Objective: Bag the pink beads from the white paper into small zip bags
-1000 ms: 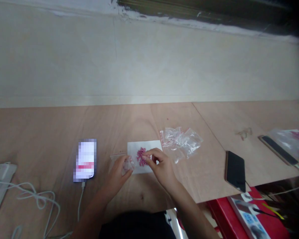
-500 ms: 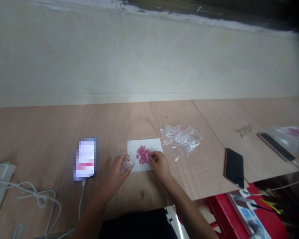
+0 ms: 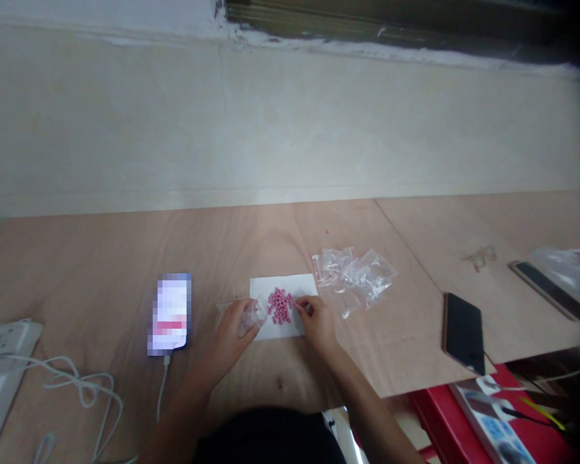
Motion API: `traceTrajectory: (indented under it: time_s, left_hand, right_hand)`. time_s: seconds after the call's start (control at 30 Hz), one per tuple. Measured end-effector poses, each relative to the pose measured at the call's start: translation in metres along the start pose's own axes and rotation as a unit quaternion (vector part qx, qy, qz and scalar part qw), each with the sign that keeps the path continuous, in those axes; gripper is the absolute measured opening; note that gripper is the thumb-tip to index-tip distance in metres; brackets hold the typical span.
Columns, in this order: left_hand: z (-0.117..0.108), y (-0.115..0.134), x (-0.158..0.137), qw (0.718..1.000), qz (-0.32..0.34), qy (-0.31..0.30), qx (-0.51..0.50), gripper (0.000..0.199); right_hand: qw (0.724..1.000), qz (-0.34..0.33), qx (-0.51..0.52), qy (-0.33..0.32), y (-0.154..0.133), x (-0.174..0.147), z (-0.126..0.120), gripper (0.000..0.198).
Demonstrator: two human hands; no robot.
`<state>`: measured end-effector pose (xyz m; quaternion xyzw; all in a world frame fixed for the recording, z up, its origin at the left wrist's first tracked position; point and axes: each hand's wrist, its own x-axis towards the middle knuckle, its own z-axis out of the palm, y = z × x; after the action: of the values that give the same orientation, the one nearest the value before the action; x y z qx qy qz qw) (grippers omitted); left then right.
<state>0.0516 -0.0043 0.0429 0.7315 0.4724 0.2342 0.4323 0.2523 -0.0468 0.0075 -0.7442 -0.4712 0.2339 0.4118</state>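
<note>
Pink beads [image 3: 280, 306] lie in a small pile on a white sheet of paper [image 3: 261, 330]. My left hand [image 3: 232, 330], at the left of the sheet, is closed on a clear plastic zip bag [image 3: 252, 316]. The bag's mouth faces the pile, and a few pink beads show near its upper edge. My right hand [image 3: 314, 317] is at the pile's right edge, thumb and index finger pinched together. What sits between those fingertips is too small to make out.
Empty clear zip bags [image 3: 352, 277] lie right of the sheet. A lit phone [image 3: 170, 316] with a charging cable is on the left, near a power strip [image 3: 9, 361]. Two dark phones [image 3: 464, 332] and rubber bands [image 3: 481, 258] lie right. A red stool [image 3: 444, 412] stands below the table edge.
The whole view has shifted slightly. My right fingertips have drawn a little to the right, off the bead pile. My left hand keeps hold of the bag.
</note>
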Motion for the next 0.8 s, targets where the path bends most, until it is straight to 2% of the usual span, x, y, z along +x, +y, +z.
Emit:
traceTrajectory:
  time_s: [0.1,0.2,0.3,0.37,0.47,0.6,0.8]
  left_hand:
    - [0.003,0.002,-0.001,1.0,0.012,-0.006,0.003,0.033]
    - [0.008,0.004,-0.006,1.0,0.015,-0.011,-0.001,0.033]
    - [0.009,0.003,-0.012,1.0,0.014,-0.003,-0.006,0.035]
    - [0.008,0.002,-0.015,1.0,0.011,0.008,-0.007,0.036]
    - [0.004,0.003,-0.017,1.0,0.003,0.024,-0.003,0.036]
    - [-0.001,0.006,-0.016,1.0,-0.005,0.025,0.006,0.035]
    - [-0.003,0.007,-0.008,1.0,0.002,0.011,0.028,0.035]
  right_hand:
    - [0.998,-0.03,0.054,0.011,-0.031,-0.006,-0.011,0.013]
    - [0.99,-0.101,0.094,-0.038,-0.064,-0.017,-0.017,0.011]
    - [0.982,-0.127,0.116,-0.075,-0.075,-0.024,-0.016,0.012]
    - [0.988,-0.105,0.102,-0.053,-0.064,-0.025,-0.013,0.014]
    - [0.999,-0.033,0.025,0.015,-0.031,-0.022,-0.006,0.015]
    - [0.997,0.008,-0.071,0.009,0.003,-0.015,0.008,0.014]
    - [0.997,-0.002,-0.078,-0.003,0.008,-0.007,0.02,0.011]
